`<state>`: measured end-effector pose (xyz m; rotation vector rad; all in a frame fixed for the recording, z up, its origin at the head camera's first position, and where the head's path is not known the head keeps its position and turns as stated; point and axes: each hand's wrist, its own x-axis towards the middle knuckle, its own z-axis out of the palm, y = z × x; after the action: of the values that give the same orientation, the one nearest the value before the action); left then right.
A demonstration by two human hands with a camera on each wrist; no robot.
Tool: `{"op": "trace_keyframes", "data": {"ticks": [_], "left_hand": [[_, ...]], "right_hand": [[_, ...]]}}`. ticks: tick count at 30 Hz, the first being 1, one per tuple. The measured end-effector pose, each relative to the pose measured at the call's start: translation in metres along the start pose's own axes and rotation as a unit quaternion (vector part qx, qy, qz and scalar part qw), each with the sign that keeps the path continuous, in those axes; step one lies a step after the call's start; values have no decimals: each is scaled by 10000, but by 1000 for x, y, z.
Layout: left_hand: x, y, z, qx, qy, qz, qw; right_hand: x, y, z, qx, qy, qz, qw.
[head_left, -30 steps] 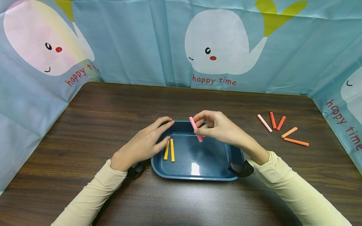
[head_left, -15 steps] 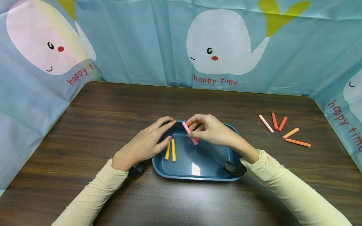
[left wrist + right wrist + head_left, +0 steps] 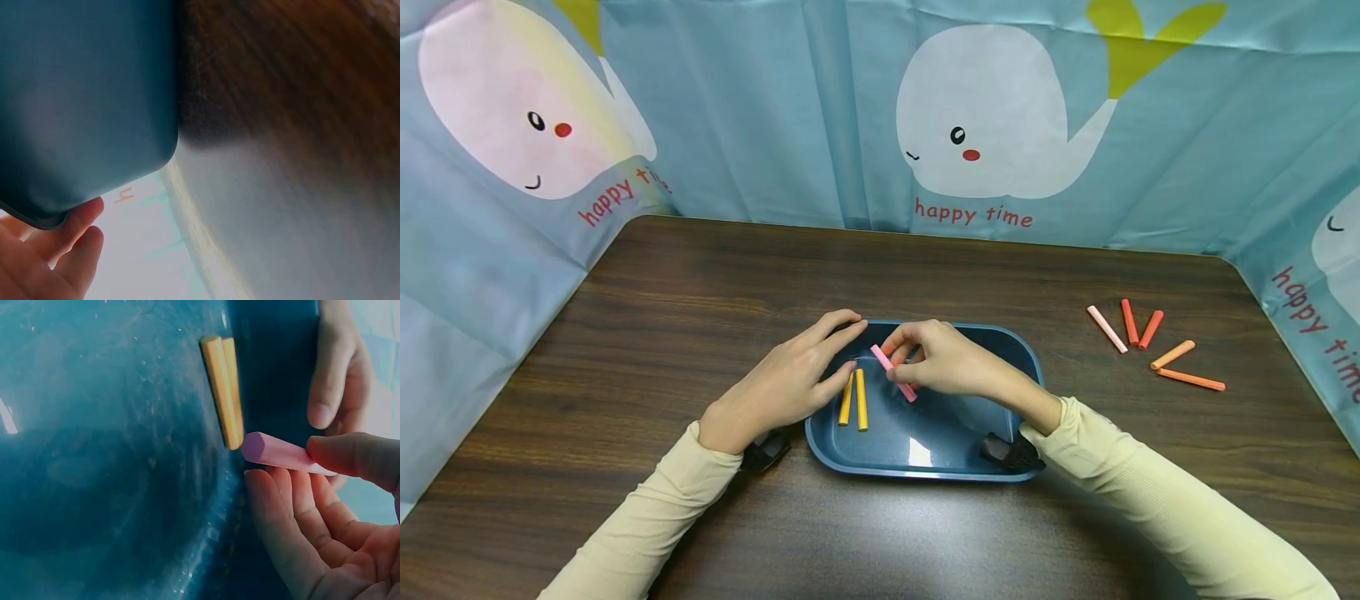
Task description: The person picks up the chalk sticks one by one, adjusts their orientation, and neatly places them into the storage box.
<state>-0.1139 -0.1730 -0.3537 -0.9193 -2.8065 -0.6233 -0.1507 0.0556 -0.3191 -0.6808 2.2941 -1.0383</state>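
My right hand (image 3: 936,358) pinches a pink crayon (image 3: 882,358) between thumb and fingers, low over the left half of a dark blue tray (image 3: 925,477). In the right wrist view the faceted end of the pink crayon (image 3: 254,447) overlaps the lower end of two yellow crayons (image 3: 219,394). These yellow crayons (image 3: 861,400) lie side by side, lengthwise, near the tray's left wall. My left hand (image 3: 782,375) rests at the tray's far left corner, fingers fairly straight along the rim, thumb reaching inside. Its fingers (image 3: 84,256) show outside the tray corner in the left wrist view.
Right of the tray, on the dark wood table (image 3: 715,275), lie a pale pink crayon (image 3: 1107,328), two red crayons (image 3: 1129,322) and two orange crayons (image 3: 1191,380). A light blue whale-print cloth (image 3: 760,108) hangs behind the table.
My right hand has moved left and lower over the tray, carrying the pink crayon towards the yellow ones. The left hand stays at the rim.
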Motion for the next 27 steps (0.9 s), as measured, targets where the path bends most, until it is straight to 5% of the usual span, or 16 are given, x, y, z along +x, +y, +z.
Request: {"op": "trace_keyframes", "data": {"ticks": [9, 27], "left_hand": [[0, 1, -1, 12, -71, -79, 9999], [-1, 0, -1, -26, -52, -75, 10000]], "right_hand": [[7, 2, 12, -106, -297, 290, 9991], [16, 1, 25, 962, -714, 1160, 9860]]}}
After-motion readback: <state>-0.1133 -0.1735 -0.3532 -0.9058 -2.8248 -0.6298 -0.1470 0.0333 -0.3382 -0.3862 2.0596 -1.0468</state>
